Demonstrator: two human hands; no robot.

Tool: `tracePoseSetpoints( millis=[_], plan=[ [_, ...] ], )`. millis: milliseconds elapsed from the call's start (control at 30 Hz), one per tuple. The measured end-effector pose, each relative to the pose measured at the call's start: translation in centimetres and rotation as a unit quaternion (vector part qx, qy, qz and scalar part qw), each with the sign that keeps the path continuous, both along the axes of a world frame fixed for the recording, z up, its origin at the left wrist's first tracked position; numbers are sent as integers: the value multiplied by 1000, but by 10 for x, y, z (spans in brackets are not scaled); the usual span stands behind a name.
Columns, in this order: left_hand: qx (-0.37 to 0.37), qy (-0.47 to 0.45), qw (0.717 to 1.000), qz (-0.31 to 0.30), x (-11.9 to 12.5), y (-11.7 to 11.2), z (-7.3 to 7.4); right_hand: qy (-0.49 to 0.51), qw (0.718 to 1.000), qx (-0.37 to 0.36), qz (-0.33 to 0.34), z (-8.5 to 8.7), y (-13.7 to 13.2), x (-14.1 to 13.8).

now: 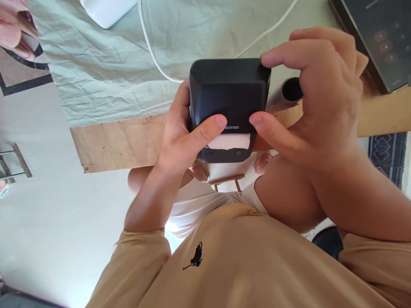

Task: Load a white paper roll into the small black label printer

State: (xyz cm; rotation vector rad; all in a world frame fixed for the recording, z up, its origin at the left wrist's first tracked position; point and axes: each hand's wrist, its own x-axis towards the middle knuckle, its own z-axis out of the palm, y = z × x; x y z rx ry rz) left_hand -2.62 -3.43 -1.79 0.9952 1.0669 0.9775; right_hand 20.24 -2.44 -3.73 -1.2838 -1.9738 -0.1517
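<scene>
Held above the table's front edge is a small black thermal printer (233, 100), with a strip of white paper (233, 141) showing in its slot and a power button below it. My left hand (184, 132) wraps its left side, the thumb lying across the front beside the partly covered lettering. On the right side, my right hand (321, 94) pinches the printer: index fingertip at the far right corner, thumb tip on the right edge. Its other fingers are curled, clear of the casing. A hollow grey tube (279, 100) lies just behind, between the printer and my right hand.
A pale green cloth (105, 72) covers the wooden table, whose bare edge (118, 145) shows in front. A white cable (146, 38) loops behind the printer. A white object (107, 10) is at the back left, a dark phone-like device (375, 42) at the back right.
</scene>
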Motion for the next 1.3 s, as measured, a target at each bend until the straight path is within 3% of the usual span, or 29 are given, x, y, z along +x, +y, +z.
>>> tracePoseSetpoints(
  millis=[233,400,667,833,933,1167,1300],
  plan=[
    [-9,6,1000,22,5,11,1,3,999,-54,-1,3,1,2],
    [5,6,999,43,3,12,-3,-6,987,-149,59,12,6,15],
    [31,-89,995,-32,-1,17,-8,-11,995,-92,45,5,7,18],
    [19,-165,986,-10,8,22,-22,-5,994,-108,35,4,7,17],
    [10,-134,991,-6,9,24,-27,2,993,-112,32,7,7,15],
    [2,-115,993,0,9,25,-8,23,995,-77,63,2,10,15],
    [54,-132,990,-20,7,31,-27,29,991,-107,73,17,5,15]
  ],
)
